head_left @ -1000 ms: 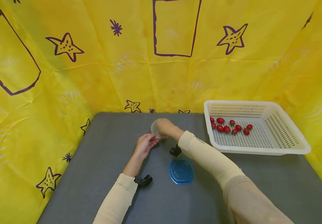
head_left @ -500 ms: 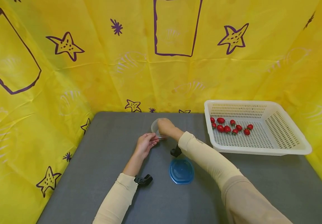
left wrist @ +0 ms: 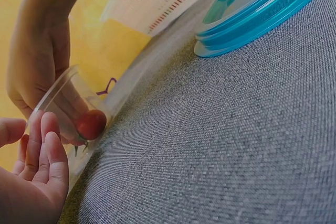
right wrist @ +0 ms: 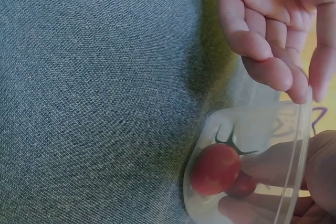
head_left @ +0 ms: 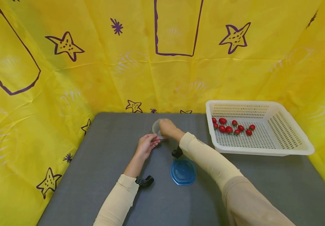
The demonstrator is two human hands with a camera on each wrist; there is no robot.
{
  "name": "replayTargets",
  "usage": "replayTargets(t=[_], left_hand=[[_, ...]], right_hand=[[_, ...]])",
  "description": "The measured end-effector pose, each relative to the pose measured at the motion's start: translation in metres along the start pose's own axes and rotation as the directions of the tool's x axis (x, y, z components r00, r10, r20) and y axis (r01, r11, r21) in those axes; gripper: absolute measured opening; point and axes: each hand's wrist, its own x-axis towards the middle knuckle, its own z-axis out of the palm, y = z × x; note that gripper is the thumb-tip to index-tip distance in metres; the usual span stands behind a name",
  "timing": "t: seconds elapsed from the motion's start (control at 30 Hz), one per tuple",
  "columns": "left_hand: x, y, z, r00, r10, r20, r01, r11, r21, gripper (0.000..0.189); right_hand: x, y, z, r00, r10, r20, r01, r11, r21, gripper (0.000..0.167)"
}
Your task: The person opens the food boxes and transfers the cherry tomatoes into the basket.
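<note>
A clear round plastic container sits toward the back of the grey table. My left hand pinches its rim between thumb and fingertips. From the right, my right hand reaches down inside the container. Through the clear wall in the right wrist view, one red cherry tomato with a green stem lies at the bottom. Behind it, my right thumb and a finger close on a second cherry tomato, partly hidden. A blue round lid lies on the table nearer to me, below the right wrist.
At the right stands a white perforated plastic basket with several cherry tomatoes grouped in its left part. A yellow patterned cloth hangs behind and along the sides of the grey table.
</note>
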Motion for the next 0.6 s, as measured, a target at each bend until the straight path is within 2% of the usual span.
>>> replayTargets(t=[0.27, 0.6], left_hand=[[-0.001, 0.001, 0.000, 1.000, -0.004, 0.000, 0.004, 1.000, 0.000, 0.010], [0.001, 0.000, 0.001, 1.000, -0.009, 0.004, 0.009, 1.000, -0.010, 0.012]], right_hand=[[0.002, 0.002, -0.005, 1.000, 0.010, 0.027, -0.012, 0.995, 0.095, 0.008], [-0.001, 0.005, -0.018, 0.999, 0.003, 0.042, -0.008, 0.992, 0.127, 0.006]])
